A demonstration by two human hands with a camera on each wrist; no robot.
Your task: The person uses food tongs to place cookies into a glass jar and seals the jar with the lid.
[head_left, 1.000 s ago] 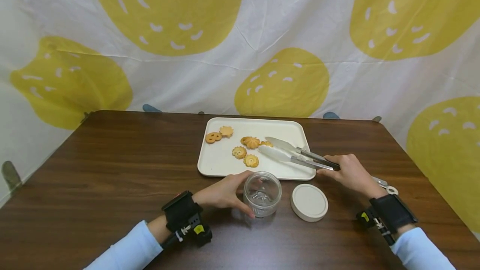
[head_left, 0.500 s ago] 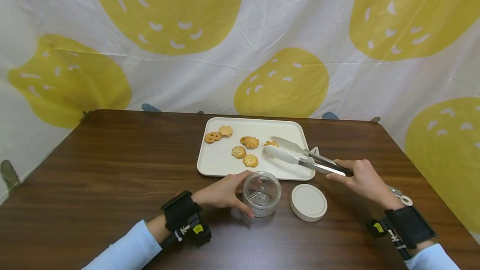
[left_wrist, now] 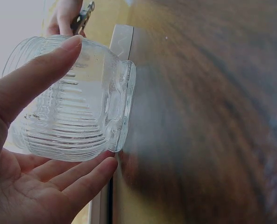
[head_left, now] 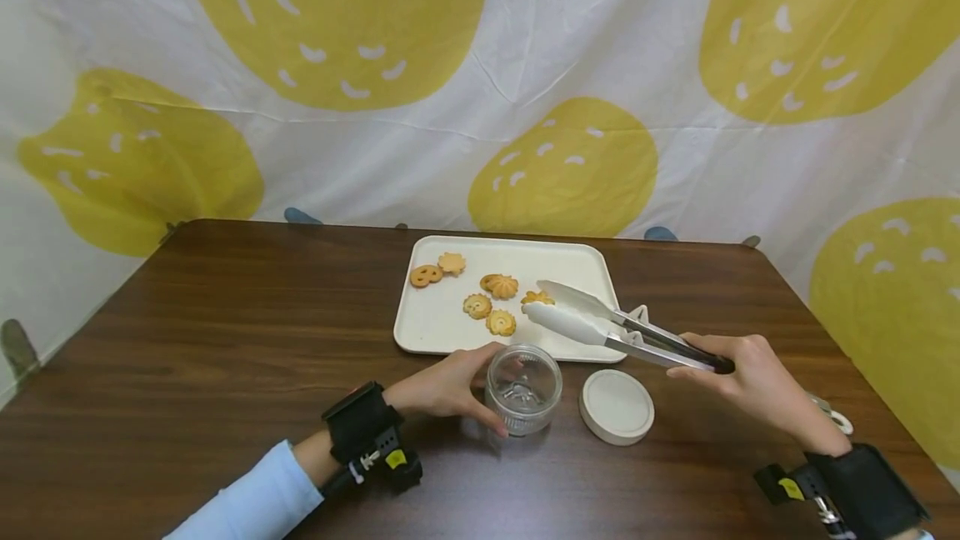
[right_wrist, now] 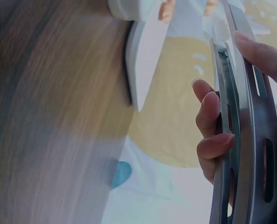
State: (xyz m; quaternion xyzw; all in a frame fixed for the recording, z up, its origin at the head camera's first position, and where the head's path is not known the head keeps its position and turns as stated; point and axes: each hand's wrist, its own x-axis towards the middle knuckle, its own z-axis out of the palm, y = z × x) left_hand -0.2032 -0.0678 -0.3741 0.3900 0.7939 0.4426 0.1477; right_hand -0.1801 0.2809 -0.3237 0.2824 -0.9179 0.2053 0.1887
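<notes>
My left hand (head_left: 442, 386) holds a clear ribbed glass jar (head_left: 523, 394) from its left side, thumb in front and fingers behind. In the left wrist view the thumb lies across the ribbed glass wall. With my right hand (head_left: 761, 377) I grip metal tongs (head_left: 660, 350) by their arms. Their white tips (head_left: 566, 323) reach left over the cream tray (head_left: 577, 261), and a flower-shaped cookie (head_left: 537, 298) shows right at the tips. Fingers and thumb stand on opposite arms of the tongs in the right wrist view.
Several more cookies lie on the tray, among them a pretzel-shaped cookie (head_left: 426, 276) and a ring-shaped one (head_left: 501, 322). A round white lid (head_left: 617, 407) rests on the wooden table (head_left: 262, 315) right of the jar. Behind the table hangs a patterned cloth (head_left: 375, 165).
My right hand has drawn back right and toward me with the tongs. The cookie at their tips shifted right, then slightly back left and nearer. My left hand and the jar stay put.
</notes>
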